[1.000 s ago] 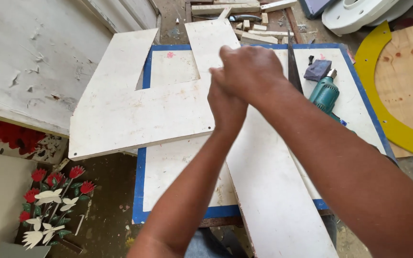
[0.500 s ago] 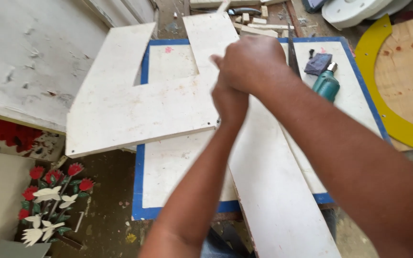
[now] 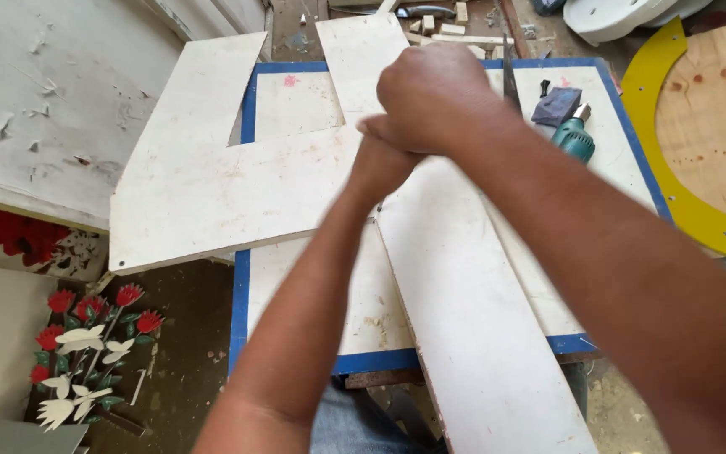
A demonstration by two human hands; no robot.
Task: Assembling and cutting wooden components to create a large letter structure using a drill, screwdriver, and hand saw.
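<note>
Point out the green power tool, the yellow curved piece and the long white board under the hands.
green power tool (image 3: 575, 140), head view, on its teal body.
yellow curved piece (image 3: 661, 126), head view, on its arc.
long white board (image 3: 472, 328), head view, on its bare middle.

White-topped counter (image 3: 296, 105) with blue edging, strewn with cut panels. Directly on it: a large notched white board (image 3: 212, 197) overhanging the left edge, a long white plank (image 3: 464, 311) running off the near edge, a teal power tool (image 3: 577, 139) and a dark block (image 3: 556, 105) toward the far right corner.
</note>
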